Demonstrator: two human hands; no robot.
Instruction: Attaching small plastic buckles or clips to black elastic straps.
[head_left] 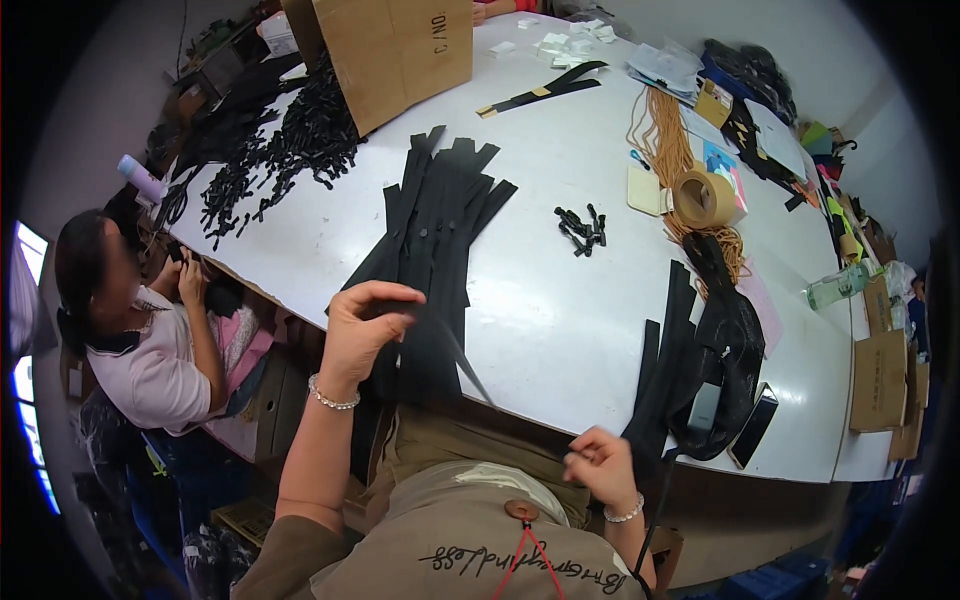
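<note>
Your brown shirt fills the lower middle of the frame, with a round brown button and a red cord on its front. Left of the frame's centre, your left hand has its thumb and fingers brought together at the upper end of a narrow dark strip, pinching it; the strip is blurred and slants toward the lower middle. Your right hand is at lower right of centre, just off the table edge, fingers curled; you cannot tell whether anything is between them. Behind your left hand, a pile of black strips fans over the white table. A small group of black pieces lies right of centre, apart from the pile. Beyond your right hand are more black strips, beside a black bag. A tape roll sits at the upper right. A cardboard box stands at the top, beside a heap of small black parts. At the left, a seated co-worker has both hands raised together.
</note>
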